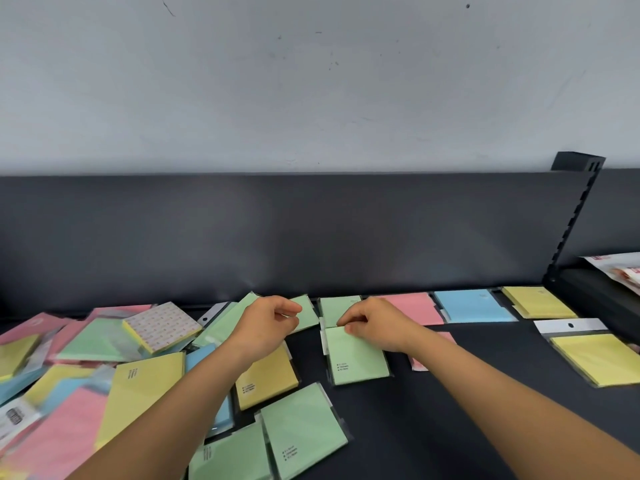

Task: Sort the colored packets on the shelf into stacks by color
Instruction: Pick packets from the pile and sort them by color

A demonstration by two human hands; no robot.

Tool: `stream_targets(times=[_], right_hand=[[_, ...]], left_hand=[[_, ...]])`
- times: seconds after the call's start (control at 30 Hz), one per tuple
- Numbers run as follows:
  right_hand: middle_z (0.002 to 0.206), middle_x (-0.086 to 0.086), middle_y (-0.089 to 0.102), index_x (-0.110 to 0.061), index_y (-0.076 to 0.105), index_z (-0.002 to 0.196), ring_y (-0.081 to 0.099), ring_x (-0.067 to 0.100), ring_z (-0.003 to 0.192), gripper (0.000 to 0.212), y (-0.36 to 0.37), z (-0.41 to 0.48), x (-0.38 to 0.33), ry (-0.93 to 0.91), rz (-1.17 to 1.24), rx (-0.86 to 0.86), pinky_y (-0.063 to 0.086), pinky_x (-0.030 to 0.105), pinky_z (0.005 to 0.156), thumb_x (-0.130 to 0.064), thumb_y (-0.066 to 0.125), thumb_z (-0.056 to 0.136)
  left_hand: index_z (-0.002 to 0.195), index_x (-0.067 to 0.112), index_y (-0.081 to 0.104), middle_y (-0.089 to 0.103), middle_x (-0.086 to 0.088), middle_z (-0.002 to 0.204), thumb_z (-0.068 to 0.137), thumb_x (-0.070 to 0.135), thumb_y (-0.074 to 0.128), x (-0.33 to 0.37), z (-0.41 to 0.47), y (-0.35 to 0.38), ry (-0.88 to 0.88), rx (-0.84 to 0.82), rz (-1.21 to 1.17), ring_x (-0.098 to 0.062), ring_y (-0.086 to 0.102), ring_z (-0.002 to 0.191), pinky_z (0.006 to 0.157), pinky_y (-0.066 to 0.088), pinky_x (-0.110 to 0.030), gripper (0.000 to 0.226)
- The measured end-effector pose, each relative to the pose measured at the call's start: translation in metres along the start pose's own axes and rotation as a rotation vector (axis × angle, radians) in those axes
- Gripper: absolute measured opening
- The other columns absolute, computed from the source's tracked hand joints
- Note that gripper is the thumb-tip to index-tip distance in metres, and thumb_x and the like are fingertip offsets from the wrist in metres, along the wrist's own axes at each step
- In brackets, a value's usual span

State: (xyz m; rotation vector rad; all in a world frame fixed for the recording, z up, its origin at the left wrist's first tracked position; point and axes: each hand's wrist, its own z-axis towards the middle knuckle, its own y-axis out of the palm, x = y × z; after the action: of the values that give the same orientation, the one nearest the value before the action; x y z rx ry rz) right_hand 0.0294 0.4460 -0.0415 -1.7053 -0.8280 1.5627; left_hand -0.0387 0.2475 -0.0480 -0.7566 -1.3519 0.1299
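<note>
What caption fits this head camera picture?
Right hand pinches a green packet on a dark shelf strewn with colored packets.

the shelf (450, 427) looks like dark metal, smooth and matt, with a soft sheen on its back panel (277, 237). on the shelf, the green packet (356, 355) is matt paper in a clear glossy plastic sleeve. above the shelf, the wall (311, 81) is matt, painted and scuffed.

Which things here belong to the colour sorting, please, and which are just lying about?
Job: green packet pinched by the right hand, mixed heap, pink stack, blue stack, yellow stack.
Lying about: red-and-white package, slotted shelf upright.
</note>
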Motion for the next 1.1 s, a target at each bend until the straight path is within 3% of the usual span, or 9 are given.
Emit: stream_targets(times=[0.17, 0.5, 0.63, 0.73, 0.83, 1.1], right_hand=[[0.110, -0.002, 0.069, -0.015, 0.070, 0.109, 0.061, 0.008, 0.101, 0.022, -0.001, 0.000, 0.005, 0.015, 0.034, 0.049, 0.047, 0.023, 0.094, -0.013, 0.057, 0.091], [0.109, 0.000, 0.068, -0.017, 0.070, 0.106, 0.059, 0.008, 0.092, 0.019, -0.018, -0.005, 0.006, 0.000, 0.097, 0.212, 0.043, 0.016, 0.080, -0.012, 0.059, 0.090], [0.133, -0.005, 0.053, -0.023, 0.058, 0.125, 0.051, 0.015, 0.118, 0.040, -0.018, -0.008, 0.009, 0.007, -0.002, 0.137, 0.039, 0.022, 0.094, -0.021, 0.067, 0.085], [0.151, -0.009, 0.033, -0.023, 0.042, 0.140, 0.029, 0.013, 0.139, 0.066, -0.014, -0.008, 0.009, -0.039, -0.076, 0.002, 0.026, 0.027, 0.111, -0.025, 0.072, 0.081], [0.157, -0.007, 0.017, -0.019, 0.029, 0.147, 0.008, 0.011, 0.146, 0.078, -0.007, -0.005, 0.007, -0.082, -0.188, -0.102, 0.012, 0.028, 0.117, -0.028, 0.071, 0.082], [0.158, -0.008, 0.014, -0.018, 0.024, 0.149, 0.014, 0.014, 0.145, 0.071, 0.006, 0.000, 0.010, -0.077, -0.246, -0.210, 0.013, 0.027, 0.116, -0.030, 0.061, 0.090]], left_hand=[[0.094, 0.028, 0.064, 0.064, 0.010, 0.100, 0.090, 0.014, 0.059, 0.000, 0.001, -0.001, 0.006, -0.001, -0.017, -0.008, 0.060, 0.097, 0.085, 0.045, -0.022, 0.016], [0.094, 0.026, 0.065, 0.064, 0.009, 0.098, 0.089, 0.012, 0.060, 0.003, 0.002, 0.006, -0.006, -0.006, -0.035, -0.009, 0.060, 0.097, 0.083, 0.043, -0.020, 0.015], [0.093, 0.025, 0.065, 0.064, 0.008, 0.098, 0.088, 0.010, 0.061, 0.005, 0.002, 0.008, -0.009, -0.004, -0.031, -0.009, 0.060, 0.097, 0.084, 0.044, -0.021, 0.016], [0.094, 0.025, 0.065, 0.064, 0.009, 0.099, 0.088, 0.011, 0.061, 0.006, 0.000, 0.008, -0.014, 0.006, -0.029, -0.009, 0.060, 0.097, 0.083, 0.044, -0.020, 0.016], [0.096, 0.025, 0.065, 0.064, 0.009, 0.099, 0.089, 0.011, 0.060, 0.006, -0.002, 0.006, -0.019, 0.017, -0.029, -0.009, 0.059, 0.097, 0.083, 0.043, -0.020, 0.016], [0.095, 0.025, 0.065, 0.064, 0.008, 0.099, 0.090, 0.013, 0.059, 0.005, -0.007, 0.004, -0.052, 0.069, -0.028, -0.009, 0.059, 0.096, 0.083, 0.042, -0.020, 0.015]])
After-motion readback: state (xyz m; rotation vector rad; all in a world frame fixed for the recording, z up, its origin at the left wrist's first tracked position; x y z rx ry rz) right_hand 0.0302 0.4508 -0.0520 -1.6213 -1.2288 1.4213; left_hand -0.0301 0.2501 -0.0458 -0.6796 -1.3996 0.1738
